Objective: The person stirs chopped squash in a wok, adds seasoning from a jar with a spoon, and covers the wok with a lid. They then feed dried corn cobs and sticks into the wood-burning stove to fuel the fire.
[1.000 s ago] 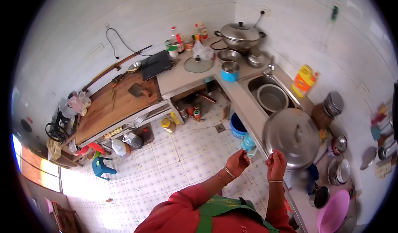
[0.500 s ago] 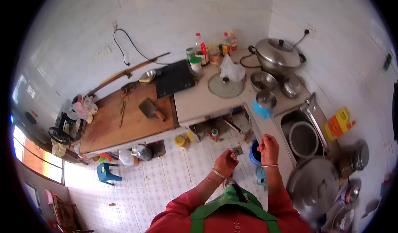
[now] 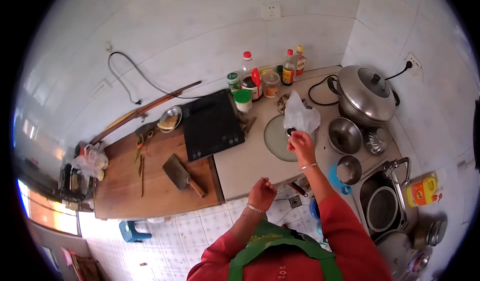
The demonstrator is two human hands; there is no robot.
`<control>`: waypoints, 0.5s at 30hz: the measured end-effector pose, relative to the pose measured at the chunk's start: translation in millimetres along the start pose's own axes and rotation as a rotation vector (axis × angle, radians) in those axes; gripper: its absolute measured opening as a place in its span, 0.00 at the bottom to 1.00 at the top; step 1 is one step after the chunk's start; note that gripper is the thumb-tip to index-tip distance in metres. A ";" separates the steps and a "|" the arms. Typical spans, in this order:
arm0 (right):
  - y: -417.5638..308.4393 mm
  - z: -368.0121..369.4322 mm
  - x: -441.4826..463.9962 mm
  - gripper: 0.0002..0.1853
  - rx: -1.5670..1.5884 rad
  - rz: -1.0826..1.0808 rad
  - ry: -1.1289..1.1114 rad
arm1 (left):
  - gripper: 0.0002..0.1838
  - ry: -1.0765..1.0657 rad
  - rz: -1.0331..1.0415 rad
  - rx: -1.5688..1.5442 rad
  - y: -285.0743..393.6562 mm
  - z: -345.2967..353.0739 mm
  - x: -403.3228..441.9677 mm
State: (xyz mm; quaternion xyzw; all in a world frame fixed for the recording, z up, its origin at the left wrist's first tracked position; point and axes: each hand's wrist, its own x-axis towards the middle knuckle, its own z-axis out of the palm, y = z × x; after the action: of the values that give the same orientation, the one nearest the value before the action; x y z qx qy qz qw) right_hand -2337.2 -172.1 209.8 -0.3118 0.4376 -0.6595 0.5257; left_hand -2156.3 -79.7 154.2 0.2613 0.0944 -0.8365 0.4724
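Observation:
My right hand (image 3: 302, 148) reaches over the worktop and has its curled fingers at the dark knob of the glass lid (image 3: 279, 140); whether they grip the knob is hard to tell. Beside that lid lies a white plastic bag (image 3: 301, 115). My left hand (image 3: 262, 194) hangs in front of the counter's edge, fingers loosely curled, and I cannot make out anything in it. The black induction cooker (image 3: 212, 126) lies to the left of the lid. A cleaver (image 3: 176, 172) rests on the wooden board (image 3: 117, 187).
A large lidded pot (image 3: 367, 93) stands in the back right corner, with metal bowls (image 3: 345, 136) in front. Sauce bottles (image 3: 288, 70) and jars line the wall. The sink (image 3: 382, 206) is at the right. A blue stool (image 3: 134, 232) stands on the floor.
My right hand has moved forward from beside the sink to the lid's knob. My left hand has shifted slightly left, closer to the counter's edge. The view has swung toward the back counter.

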 end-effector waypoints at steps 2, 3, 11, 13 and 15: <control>0.5 19.4 43.7 0.12 -0.042 0.001 0.062 | 0.09 -0.098 -0.048 0.046 33.1 10.6 43.6; 4.6 26.8 63.5 0.13 -0.054 -0.003 0.079 | 0.09 -0.109 -0.043 0.082 48.0 21.7 60.0; 55.1 52.6 219.2 0.19 -0.378 -0.021 0.155 | 0.13 -0.041 -0.060 0.242 131.1 99.8 167.6; 65.4 52.9 252.1 0.20 -0.482 -0.078 0.170 | 0.14 -0.047 -0.057 0.282 143.4 108.8 191.2; 77.0 51.1 285.5 0.30 -0.747 -0.132 0.181 | 0.14 -0.050 -0.107 0.227 152.9 105.7 217.4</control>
State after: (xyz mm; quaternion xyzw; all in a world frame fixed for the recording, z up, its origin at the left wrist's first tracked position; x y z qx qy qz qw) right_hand -2332.4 -465.6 147.8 -0.4499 0.6711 -0.5121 0.2915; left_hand -2155.4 -365.5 142.7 0.2867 0.0009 -0.8720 0.3968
